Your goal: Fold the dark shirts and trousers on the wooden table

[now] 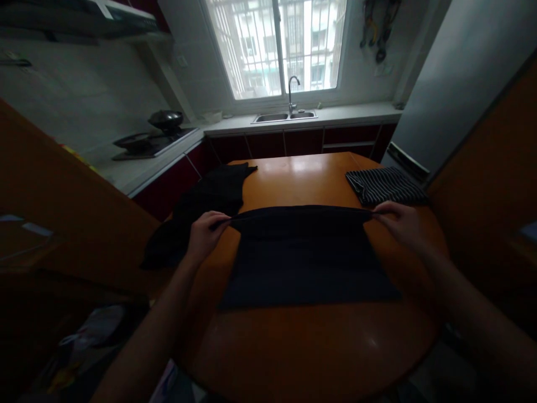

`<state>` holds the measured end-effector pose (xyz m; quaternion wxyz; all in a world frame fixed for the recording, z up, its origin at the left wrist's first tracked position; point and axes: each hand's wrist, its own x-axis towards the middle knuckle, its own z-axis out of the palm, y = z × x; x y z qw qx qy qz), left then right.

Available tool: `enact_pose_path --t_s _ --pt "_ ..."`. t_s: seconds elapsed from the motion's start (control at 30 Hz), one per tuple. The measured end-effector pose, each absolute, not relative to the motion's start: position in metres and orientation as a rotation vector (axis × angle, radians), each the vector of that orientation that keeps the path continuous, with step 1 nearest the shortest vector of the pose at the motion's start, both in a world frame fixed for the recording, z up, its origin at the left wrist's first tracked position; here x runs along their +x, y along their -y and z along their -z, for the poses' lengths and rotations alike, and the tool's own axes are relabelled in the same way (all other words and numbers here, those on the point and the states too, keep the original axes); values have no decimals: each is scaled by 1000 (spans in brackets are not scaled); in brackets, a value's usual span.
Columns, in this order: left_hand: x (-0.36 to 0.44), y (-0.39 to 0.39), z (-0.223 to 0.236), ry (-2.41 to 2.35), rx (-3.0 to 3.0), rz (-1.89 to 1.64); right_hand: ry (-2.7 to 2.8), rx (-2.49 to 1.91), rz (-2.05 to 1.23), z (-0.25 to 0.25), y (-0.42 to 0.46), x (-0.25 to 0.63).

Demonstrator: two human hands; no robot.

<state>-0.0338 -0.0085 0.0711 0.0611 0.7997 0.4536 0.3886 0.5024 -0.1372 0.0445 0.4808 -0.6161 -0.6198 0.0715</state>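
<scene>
A dark navy garment (308, 263), its exact kind unclear, stretches between my two hands over a wooden table (310, 350). My left hand (206, 235) pinches its far left corner. At the far right corner, my right hand (400, 224) pinches the cloth in the same way. The far edge is pulled taut and raised a little, while the near part spreads toward me. Beyond my left hand lies a crumpled black garment (210, 193), partly hanging over the table's left side. A folded black-and-white striped cloth (386, 186) rests behind my right hand.
Behind the table runs a counter (348, 113) with a double sink (272, 117) and faucet (290, 92) under a window. A stove with pans (165, 119) is at the left. A fridge (461, 84) stands at the right, and wooden panels flank both sides.
</scene>
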Motion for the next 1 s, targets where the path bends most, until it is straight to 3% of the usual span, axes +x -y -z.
enact_pose_path --t_s 0.2,0.37,0.57,0.83,1.0 --pt "-73 95 -32 -1334 2590 -961 1804 -1428 -363 -19 223 494" --pt "-83 125 0 -1282 2620 -771 2001 -1400 -300 16 247 488" --pt "-87 129 -6 -1310 2523 -918 1912 -1436 -178 7 254 491" --pt "-91 146 2 -1181 2563 -752 2063 -1451 -121 26 273 493" --pt "-90 148 1 -1165 2502 -837 2038 -1452 -79 27 271 496"
